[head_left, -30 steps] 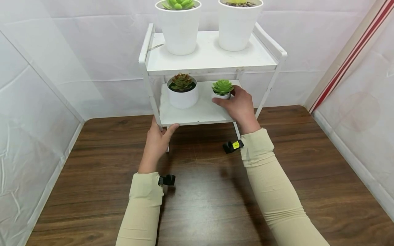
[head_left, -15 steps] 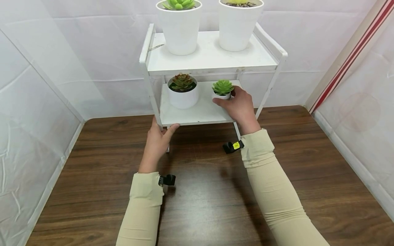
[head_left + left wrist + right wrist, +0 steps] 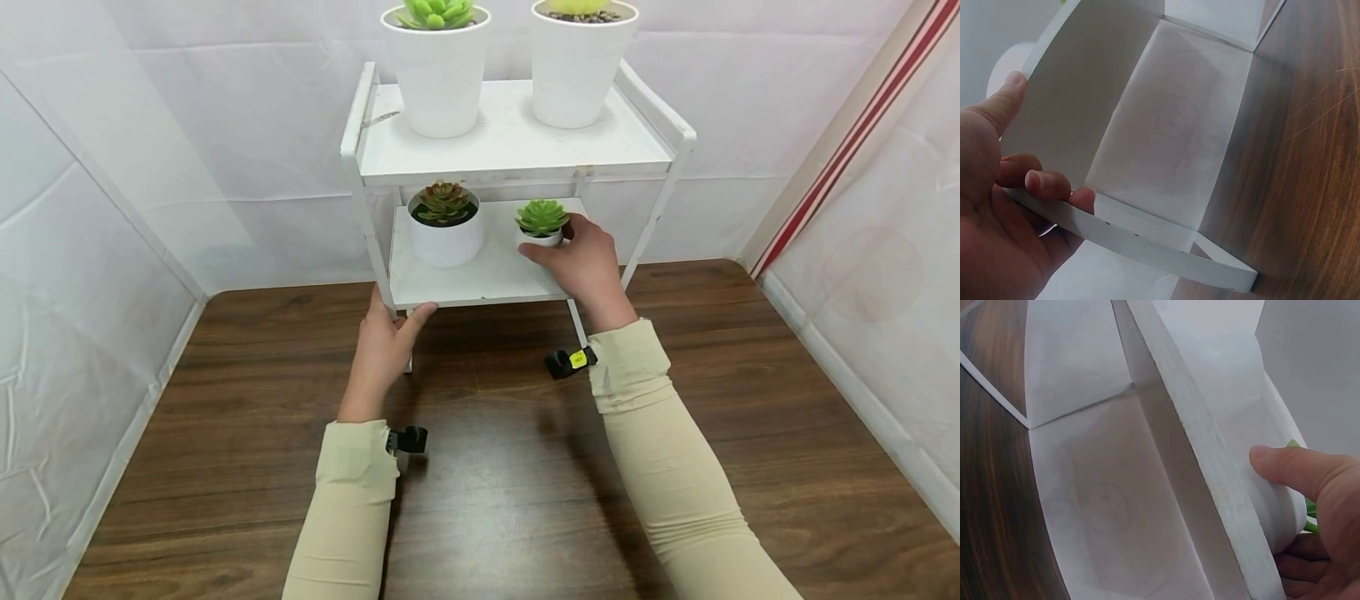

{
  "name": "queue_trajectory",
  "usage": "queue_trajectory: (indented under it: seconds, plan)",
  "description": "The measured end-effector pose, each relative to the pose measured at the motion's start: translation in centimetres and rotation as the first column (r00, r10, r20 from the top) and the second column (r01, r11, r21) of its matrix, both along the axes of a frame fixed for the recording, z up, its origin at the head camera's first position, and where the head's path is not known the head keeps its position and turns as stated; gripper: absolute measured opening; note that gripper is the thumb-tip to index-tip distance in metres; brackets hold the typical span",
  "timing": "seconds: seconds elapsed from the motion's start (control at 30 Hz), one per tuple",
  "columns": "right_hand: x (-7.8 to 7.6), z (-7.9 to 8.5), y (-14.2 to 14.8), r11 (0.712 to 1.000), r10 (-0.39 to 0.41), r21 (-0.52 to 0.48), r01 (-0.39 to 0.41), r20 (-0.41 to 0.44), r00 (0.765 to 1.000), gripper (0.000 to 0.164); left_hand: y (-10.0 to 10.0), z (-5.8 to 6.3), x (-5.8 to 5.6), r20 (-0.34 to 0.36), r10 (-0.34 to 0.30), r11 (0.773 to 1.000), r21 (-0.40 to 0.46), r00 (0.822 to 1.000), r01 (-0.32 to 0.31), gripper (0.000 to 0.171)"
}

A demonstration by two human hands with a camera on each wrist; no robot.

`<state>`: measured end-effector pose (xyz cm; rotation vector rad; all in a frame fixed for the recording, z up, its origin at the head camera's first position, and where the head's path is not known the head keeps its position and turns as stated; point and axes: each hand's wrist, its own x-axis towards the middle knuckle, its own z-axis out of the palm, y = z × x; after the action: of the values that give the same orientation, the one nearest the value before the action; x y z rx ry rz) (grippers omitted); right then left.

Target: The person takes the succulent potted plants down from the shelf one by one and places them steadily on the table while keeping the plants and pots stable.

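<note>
In the head view, a person's right hand (image 3: 588,265), right of centre in the frame, grasps a small round white pot with a bright green succulent (image 3: 542,218) at the right part of the lower tier of a white two-tier shelf (image 3: 487,287). The left hand (image 3: 381,346), left of centre, grips the shelf's near left leg, thumb at the lower tier's front edge. A wider white cylindrical pot with a reddish-green succulent (image 3: 447,242) stands on the tier's left half; at the top of the frame, a tall white tapered pot with a green plant (image 3: 437,79) and a tall white tapered pot with a yellow plant (image 3: 579,75) stand apart on the upper tier. In the left wrist view, fingers curl round the white leg at lower left, with the dark brown wood-grain desk (image 3: 1316,162) at right. In the right wrist view, the thumb lies against the small pot's side at right, fingers partly hidden beyond it.
</note>
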<state>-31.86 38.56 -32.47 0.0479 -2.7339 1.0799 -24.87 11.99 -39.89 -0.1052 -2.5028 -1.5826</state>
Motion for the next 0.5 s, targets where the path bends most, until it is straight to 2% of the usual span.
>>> queue_trajectory:
  seconds: [0.5]
  plan:
    - [1.3, 0.1, 0.2, 1.0, 0.023, -0.003, -0.023, -0.07, 0.997, 0.06, 0.0, 0.0, 0.0, 0.012, 0.0, 1.0, 0.002, 1.0, 0.0, 0.083]
